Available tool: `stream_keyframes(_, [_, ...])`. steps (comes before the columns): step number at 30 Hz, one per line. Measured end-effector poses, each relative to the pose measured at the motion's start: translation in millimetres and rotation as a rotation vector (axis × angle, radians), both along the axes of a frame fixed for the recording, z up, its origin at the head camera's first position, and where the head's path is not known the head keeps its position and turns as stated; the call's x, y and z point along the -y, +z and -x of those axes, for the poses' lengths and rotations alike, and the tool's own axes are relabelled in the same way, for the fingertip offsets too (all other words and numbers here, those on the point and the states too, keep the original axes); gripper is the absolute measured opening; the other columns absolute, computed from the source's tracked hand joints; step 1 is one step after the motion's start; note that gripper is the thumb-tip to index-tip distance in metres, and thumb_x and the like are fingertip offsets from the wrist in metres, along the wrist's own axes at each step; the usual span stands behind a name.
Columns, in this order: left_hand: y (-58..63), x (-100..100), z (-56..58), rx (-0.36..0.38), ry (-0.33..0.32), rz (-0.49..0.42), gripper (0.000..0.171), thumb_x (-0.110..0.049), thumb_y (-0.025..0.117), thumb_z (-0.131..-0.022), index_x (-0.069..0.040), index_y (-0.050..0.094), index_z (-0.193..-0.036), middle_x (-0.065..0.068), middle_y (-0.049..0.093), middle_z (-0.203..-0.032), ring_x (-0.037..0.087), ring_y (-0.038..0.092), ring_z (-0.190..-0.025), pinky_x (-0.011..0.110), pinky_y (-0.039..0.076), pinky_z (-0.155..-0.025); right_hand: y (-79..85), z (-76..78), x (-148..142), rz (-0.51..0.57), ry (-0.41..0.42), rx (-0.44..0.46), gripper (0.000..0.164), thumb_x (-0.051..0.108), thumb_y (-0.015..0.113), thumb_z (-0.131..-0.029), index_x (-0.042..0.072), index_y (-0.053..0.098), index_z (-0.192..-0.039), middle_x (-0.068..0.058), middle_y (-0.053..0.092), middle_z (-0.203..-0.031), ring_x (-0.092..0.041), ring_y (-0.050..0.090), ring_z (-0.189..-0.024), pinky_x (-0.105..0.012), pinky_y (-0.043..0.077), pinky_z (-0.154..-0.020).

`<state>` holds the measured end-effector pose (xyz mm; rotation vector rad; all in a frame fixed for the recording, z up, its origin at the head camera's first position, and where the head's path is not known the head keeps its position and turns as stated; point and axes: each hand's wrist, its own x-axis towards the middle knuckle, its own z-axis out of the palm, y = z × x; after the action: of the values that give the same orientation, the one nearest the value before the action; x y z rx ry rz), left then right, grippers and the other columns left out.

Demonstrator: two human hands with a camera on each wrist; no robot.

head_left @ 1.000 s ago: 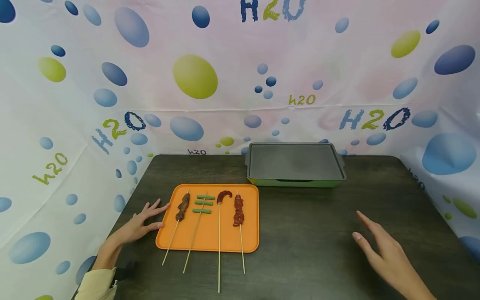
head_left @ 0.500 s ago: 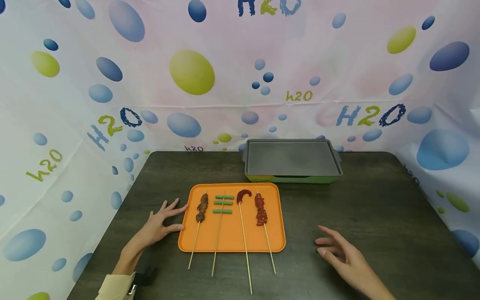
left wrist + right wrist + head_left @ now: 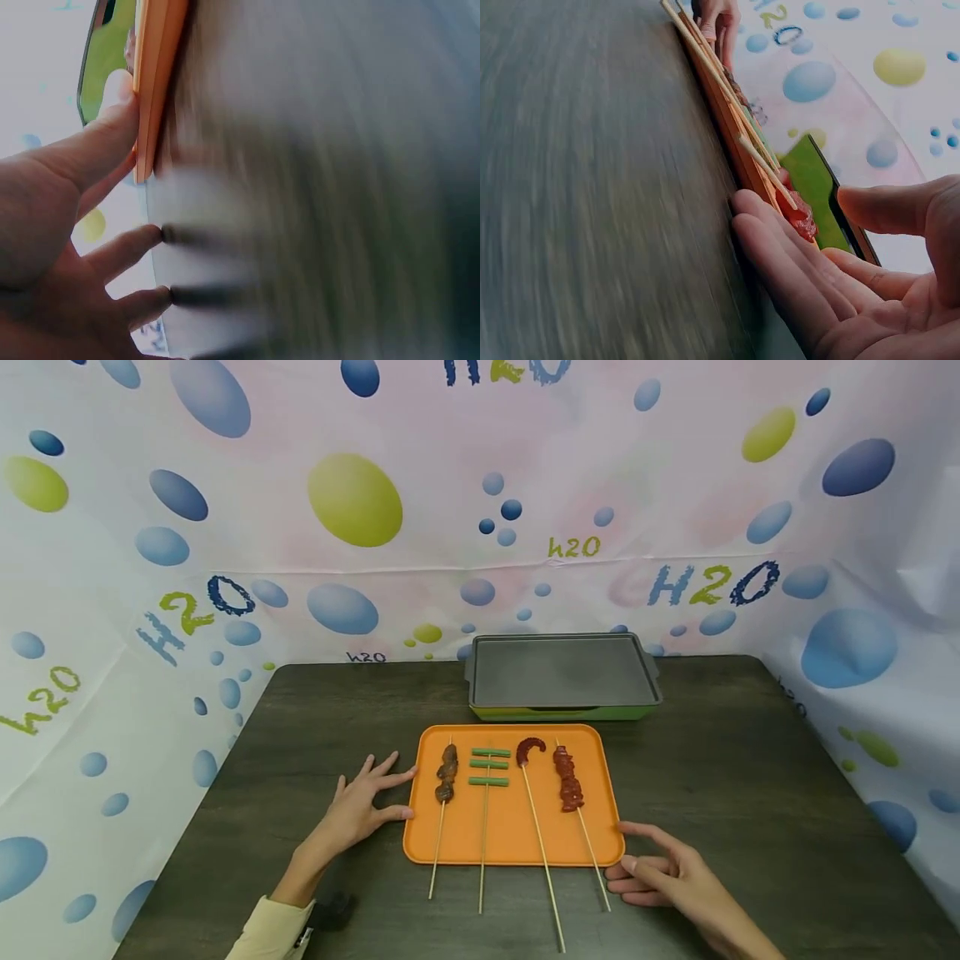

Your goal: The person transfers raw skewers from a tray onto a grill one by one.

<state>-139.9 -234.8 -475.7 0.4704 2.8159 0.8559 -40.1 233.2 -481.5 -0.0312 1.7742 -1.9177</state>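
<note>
The orange tray [image 3: 462, 842], bearing four skewers [image 3: 567, 779], has slid rightward on the counter [image 3: 352, 706]. The left hand [image 3: 358, 812], fingers spread, touches its left edge; the right hand [image 3: 678, 878], fingers extended, has reached its near right corner, seemingly bracketing it. Behind it stands the grill [image 3: 564, 672].

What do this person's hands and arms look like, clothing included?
The left hand and right hand both look gloveless. A pale yellow sleeve shows on the left arm, with a small dark item, too blurred to identify, beside it. No sleeve shows on the right.
</note>
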Motion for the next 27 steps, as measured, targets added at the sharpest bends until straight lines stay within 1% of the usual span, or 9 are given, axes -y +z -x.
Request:
stream_keyframes(3, [-1.6, -17.2, 3.0, -0.001, 0.005, 0.016, 0.073, -0.041, 0.079, -0.083, -0.019, 0.058, -0.149, 0.019, 0.033, -0.163, 0.052, 0.014, -0.151, 0.085, 0.004, -0.106, 0.3, -1.5, -8.8, 0.024, -0.013, 0.074, 0.072, 0.017, 0.061, -0.105, -0.006, 0.020, -0.160, -0.027, 0.071, -0.115, -0.036, 0.073, -0.103, -0.046, 0.059, -0.086])
stream_keyframes(7, [-2.5, -37.3, 4.8, -0.005, 0.010, 0.024, 0.073, -0.040, 0.080, -0.083, -0.021, 0.057, -0.150, 0.015, 0.033, -0.164, 0.048, 0.014, -0.153, 0.084, 0.003, -0.106, -4.0, -3.6, -14.6, 0.066, -0.002, 0.114, 0.073, 0.016, 0.063, -0.104, -0.006, 0.020, -0.160, -0.029, 0.071, -0.116, -0.036, 0.073, -0.103, -0.047, 0.059, -0.086])
stream_keyframes(11, [-2.3, -55.8, 4.3, -0.014, 0.025, 0.034, 0.071, -0.039, 0.081, -0.083, -0.023, 0.059, -0.149, 0.013, 0.035, -0.164, 0.047, 0.015, -0.153, 0.086, 0.002, -0.104, -8.1, -3.2, -18.5, 0.081, -0.018, 0.115, 0.073, 0.012, 0.065, -0.103, -0.009, 0.023, -0.158, -0.029, 0.071, -0.114, -0.036, 0.074, -0.101, -0.045, 0.060, -0.085])
stream_keyframes(16, [-1.6, -73.1, 2.4, -0.041, 0.045, 0.050, 0.070, -0.039, 0.081, -0.082, -0.024, 0.060, -0.147, 0.012, 0.036, -0.163, 0.046, 0.019, -0.152, 0.087, 0.004, -0.103, -11.4, -1.3, -22.1, 0.058, -0.026, 0.074, 0.070, 0.007, 0.065, -0.101, -0.017, 0.025, -0.154, -0.026, 0.072, -0.113, -0.031, 0.075, -0.101, -0.039, 0.060, -0.083])
stream_keyframes(19, [-1.6, -79.7, 2.0, -0.053, 0.048, 0.052, 0.069, -0.040, 0.081, -0.083, -0.025, 0.060, -0.147, 0.012, 0.037, -0.163, 0.045, 0.020, -0.152, 0.087, 0.005, -0.103, -11.7, -0.9, -25.2, 0.054, -0.030, 0.065, 0.070, 0.006, 0.065, -0.101, -0.020, 0.024, -0.153, -0.024, 0.073, -0.114, -0.028, 0.075, -0.101, -0.038, 0.060, -0.084])
stream_keyframes(22, [-1.9, -81.0, 2.1, -0.057, 0.040, 0.050, 0.070, -0.041, 0.081, -0.083, -0.025, 0.060, -0.148, 0.011, 0.038, -0.162, 0.045, 0.020, -0.152, 0.086, 0.005, -0.104, -12.1, -1.5, -28.0, 0.066, -0.031, 0.052, 0.070, 0.006, 0.064, -0.102, -0.020, 0.023, -0.152, -0.023, 0.073, -0.115, -0.027, 0.075, -0.101, -0.037, 0.060, -0.085])
stream_keyframes(25, [-3.1, -78.8, 4.7, -0.050, 0.017, 0.042, 0.073, -0.041, 0.081, -0.083, -0.024, 0.058, -0.149, 0.012, 0.037, -0.163, 0.046, 0.019, -0.153, 0.086, 0.005, -0.105, -13.3, -2.4, -31.0, 0.084, -0.032, 0.043, 0.066, 0.005, 0.062, -0.103, -0.018, 0.026, -0.153, -0.022, 0.073, -0.116, -0.027, 0.075, -0.102, -0.037, 0.060, -0.085])
stream_keyframes(27, [-3.3, -76.7, 8.2, -0.034, -0.004, 0.031, 0.075, -0.042, 0.081, -0.082, -0.024, 0.056, -0.151, 0.013, 0.035, -0.164, 0.047, 0.017, -0.153, 0.086, 0.003, -0.105, -14.3, -3.5, -32.8, 0.101, -0.030, 0.049, 0.063, 0.005, 0.061, -0.103, -0.014, 0.030, -0.154, -0.021, 0.073, -0.116, -0.027, 0.075, -0.102, -0.038, 0.060, -0.084])
